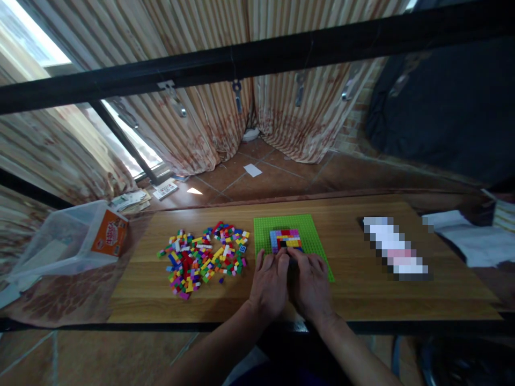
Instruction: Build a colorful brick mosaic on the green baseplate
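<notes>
Both hands rest side by side on the near edge of the green baseplate (pixel 295 230) at the worktop (pixel 354 295) centre. The left hand (pixel 270 281) and right hand (pixel 310 284) press fingertips against the brick panel (pixel 286 239); whether either grip holds a brick cannot be told. Loose bricks (pixel 203 257) lie at 9 o'clock.

**Baseplate centre, bricks to its left**

On the table (pixel 362 300) the baseplate (pixel 309 230) sits mid-board, a block of bricks (pixel 286 239) on it. Both hands, left hand (pixel 270 281) and right hand (pixel 310 284), rest side by side on its near edge. The loose brick pile (pixel 203 257) lies left; further left, off the table, the plastic tub (pixel 68 241).
</notes>
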The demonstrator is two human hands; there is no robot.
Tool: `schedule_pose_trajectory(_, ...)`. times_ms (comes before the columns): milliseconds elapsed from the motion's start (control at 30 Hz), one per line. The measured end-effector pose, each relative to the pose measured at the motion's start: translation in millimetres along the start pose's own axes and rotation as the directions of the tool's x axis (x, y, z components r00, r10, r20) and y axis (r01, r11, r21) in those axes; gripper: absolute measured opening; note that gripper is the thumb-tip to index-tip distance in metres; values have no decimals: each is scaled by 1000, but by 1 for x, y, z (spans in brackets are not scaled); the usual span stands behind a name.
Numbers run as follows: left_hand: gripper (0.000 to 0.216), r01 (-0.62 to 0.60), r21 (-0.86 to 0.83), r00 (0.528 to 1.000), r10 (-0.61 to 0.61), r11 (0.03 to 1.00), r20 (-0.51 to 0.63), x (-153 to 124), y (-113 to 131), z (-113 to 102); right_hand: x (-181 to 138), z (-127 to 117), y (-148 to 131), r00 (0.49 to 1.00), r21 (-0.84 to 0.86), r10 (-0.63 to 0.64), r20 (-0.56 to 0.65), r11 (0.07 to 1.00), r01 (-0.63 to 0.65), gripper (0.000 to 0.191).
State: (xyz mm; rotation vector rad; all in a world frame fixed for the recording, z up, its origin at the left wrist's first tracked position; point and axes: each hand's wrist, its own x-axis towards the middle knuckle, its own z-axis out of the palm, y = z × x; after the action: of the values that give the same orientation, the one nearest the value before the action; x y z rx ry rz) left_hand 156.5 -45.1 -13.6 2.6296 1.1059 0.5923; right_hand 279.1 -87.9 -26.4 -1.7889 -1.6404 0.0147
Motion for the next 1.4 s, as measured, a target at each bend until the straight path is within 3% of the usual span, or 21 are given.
schedule_pose_trajectory(200,50,-27,-83,994,19,996,-104,-10,-11,-5,0,-6,5,991,227,128,-31,967,-118,41)
schedule_pose_trajectory(300,49,21,-112,982,-41,993,-184,-20,-20,-11,-10,-8,7,979,252,184,-86,955,-157,41)
schedule_pose_trajectory(467,48,163,-84,943,-180,983,-280,-32,-45,-29,-28,-11,19,965,118,244,-100,966,-232,42)
schedule_pose_trajectory(600,43,309,-50,891,-307,950,-334,-35,-60,-43,-34,-6,31,975,-54,201,-92,977,-206,49)
schedule_pose_trajectory(900,50,416,113,894,-384,902,-230,-5,-59,-42,-44,-4,33,996,-183,43,-74,981,-56,49)
schedule_pose_trajectory(1233,37,388,170,911,-350,906,-216,2,-62,-45,-47,-8,31,990,-62,134,-53,989,-137,46)
schedule_pose_trajectory(1333,35,317,81,927,-290,945,-235,-5,-52,-51,-47,-12,29,979,18,194,-63,981,-194,43)
schedule_pose_trajectory(1400,28,268,-86,929,-281,960,-242,-13,-38,-51,-49,-15,22,977,71,195,-88,979,-189,40)
